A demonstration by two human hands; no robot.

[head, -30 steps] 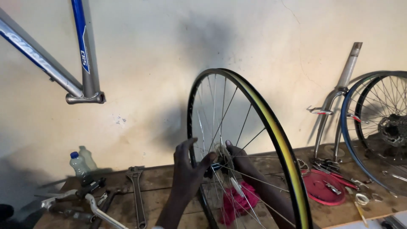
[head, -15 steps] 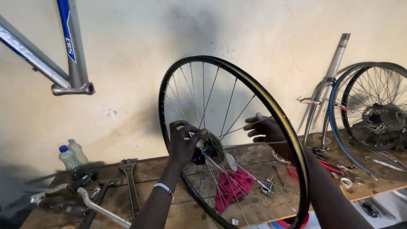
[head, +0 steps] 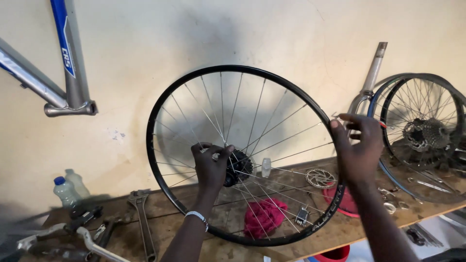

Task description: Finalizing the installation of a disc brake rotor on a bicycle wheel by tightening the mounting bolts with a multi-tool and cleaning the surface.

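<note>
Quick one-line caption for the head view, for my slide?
Left hand grips hub, right hand on rim of upright bicycle wheel at workbench.

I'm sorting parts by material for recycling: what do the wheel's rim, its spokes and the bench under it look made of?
Rim: probably aluminium, painted or anodised black, going by its thin, smooth, satin hoop. Spokes: bare steel wire, thin and silvery, catching the light. Bench: unfinished wood planks, brown, with grain, gaps and stains.
</note>
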